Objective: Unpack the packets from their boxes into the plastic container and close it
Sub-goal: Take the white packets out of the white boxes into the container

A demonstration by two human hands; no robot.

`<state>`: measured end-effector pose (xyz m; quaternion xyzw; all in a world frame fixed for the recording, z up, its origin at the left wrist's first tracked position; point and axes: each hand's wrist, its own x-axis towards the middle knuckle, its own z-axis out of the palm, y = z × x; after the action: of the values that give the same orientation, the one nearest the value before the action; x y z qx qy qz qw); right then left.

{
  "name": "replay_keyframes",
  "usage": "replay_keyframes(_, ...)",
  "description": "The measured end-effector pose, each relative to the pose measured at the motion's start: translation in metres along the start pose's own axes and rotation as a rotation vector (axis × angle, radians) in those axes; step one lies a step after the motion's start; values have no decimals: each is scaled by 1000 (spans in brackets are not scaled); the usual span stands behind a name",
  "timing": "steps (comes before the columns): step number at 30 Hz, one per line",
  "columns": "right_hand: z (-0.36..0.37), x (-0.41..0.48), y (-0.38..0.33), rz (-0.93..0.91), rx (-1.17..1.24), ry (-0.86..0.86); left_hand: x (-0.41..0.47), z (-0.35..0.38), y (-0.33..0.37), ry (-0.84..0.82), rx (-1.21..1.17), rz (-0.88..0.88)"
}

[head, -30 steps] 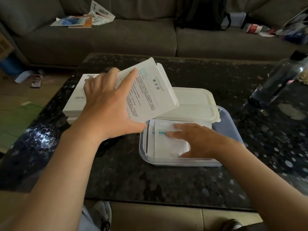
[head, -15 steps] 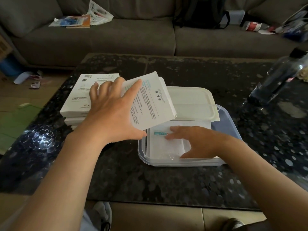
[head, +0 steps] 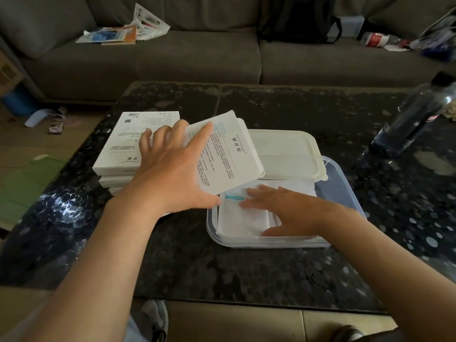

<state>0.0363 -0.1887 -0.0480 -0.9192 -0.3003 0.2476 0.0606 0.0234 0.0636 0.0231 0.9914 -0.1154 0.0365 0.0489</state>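
Note:
My left hand (head: 170, 174) grips a flat white box (head: 229, 154) with printed text, tilted above the left edge of the clear plastic container (head: 345, 183). White packets (head: 244, 218) lie flat inside the container. My right hand (head: 276, 208) rests on them with its fingers straight. The container's white lid (head: 286, 154) lies partly across the container's far edge. A stack of similar white boxes (head: 130, 139) sits on the table to the left.
The dark speckled coffee table (head: 222, 267) carries everything. A dark plastic bottle (head: 414, 114) lies tilted at the right. A grey sofa (head: 172, 53) with papers, a black bag and clutter stands behind the table.
My left hand has lowered the box toward the stack and the container's left edge. My right hand stays flat on the packets.

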Motion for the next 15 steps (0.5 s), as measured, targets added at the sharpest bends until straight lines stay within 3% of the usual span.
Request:
replay_keyframes(11,-7,-4,-6,28,89,-26,0,-1,1,-2,-1,6)
replay_keyframes(13,-13,-9,-7,82,219,96,0,-2,1,-2,-10,14)
replay_keyframes(15,-23,-14,-7,159,350,356,-1,-3,2,-2,-35,29)
